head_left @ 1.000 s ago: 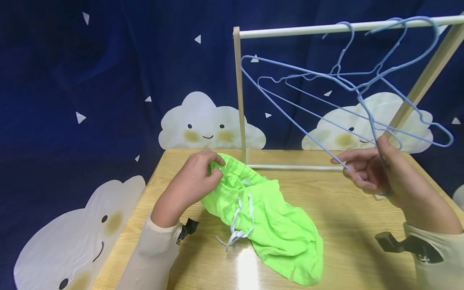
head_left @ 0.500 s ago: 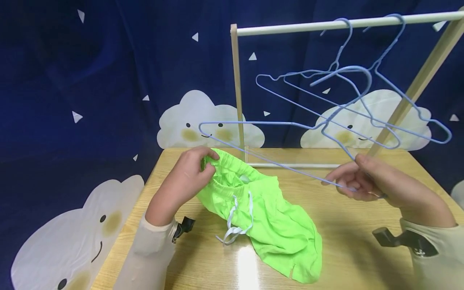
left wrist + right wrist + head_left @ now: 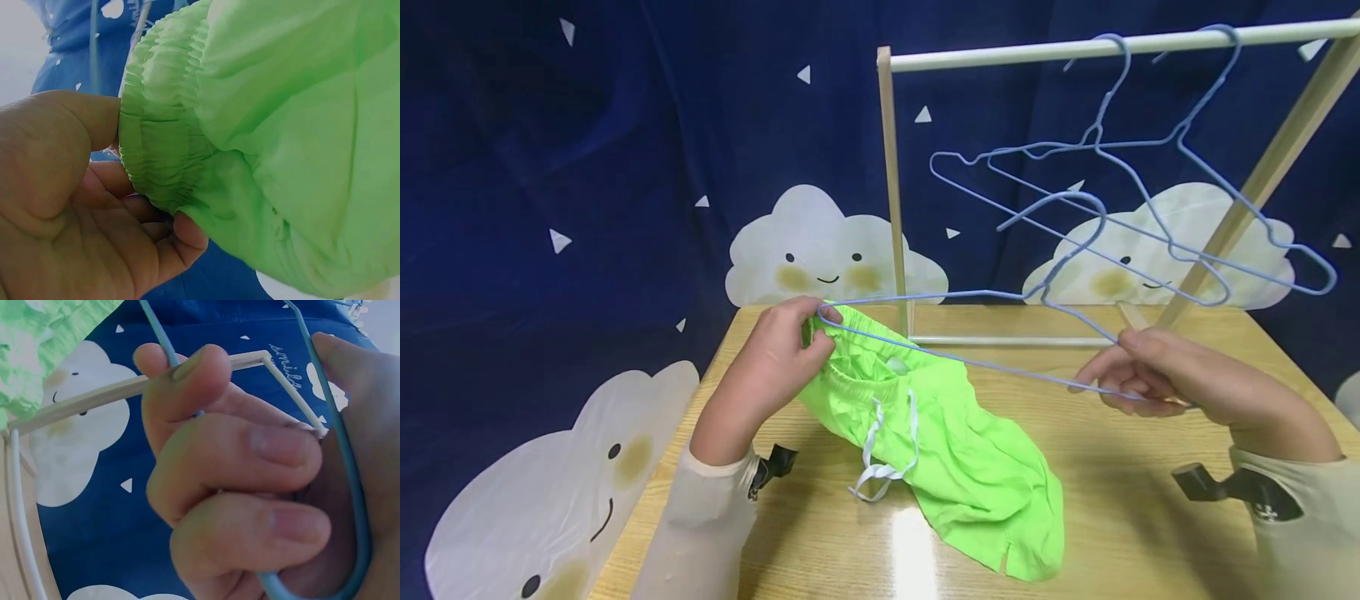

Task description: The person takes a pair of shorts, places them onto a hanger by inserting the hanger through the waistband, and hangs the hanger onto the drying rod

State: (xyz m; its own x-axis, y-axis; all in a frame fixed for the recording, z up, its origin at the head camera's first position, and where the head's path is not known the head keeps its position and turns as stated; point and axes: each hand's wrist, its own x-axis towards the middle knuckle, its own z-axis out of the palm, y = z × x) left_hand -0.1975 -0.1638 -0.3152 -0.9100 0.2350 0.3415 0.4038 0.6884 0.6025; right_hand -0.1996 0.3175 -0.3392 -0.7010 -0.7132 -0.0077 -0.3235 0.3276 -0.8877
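Lime-green shorts with a gathered waistband and a white drawstring lie across the table, waist end lifted at the left. My left hand pinches the waistband, thumb and fingers on either side of it; the left wrist view shows the ruffled edge between them. In my right hand is a blue wire hanger, gripped at its right end with curled fingers around the wire. The hanger's left tip overlaps the left fingers and the waistband opening in the head view.
A rack with a white top bar and wooden posts stands at the back right. Two more blue hangers hang from it. Behind the wooden table is a dark blue curtain with white clouds and triangles.
The right hand has brought the hanger down and left from in front of the rack, its left tip now at the waistband. My left hand has shifted slightly left, still pinching the shorts.
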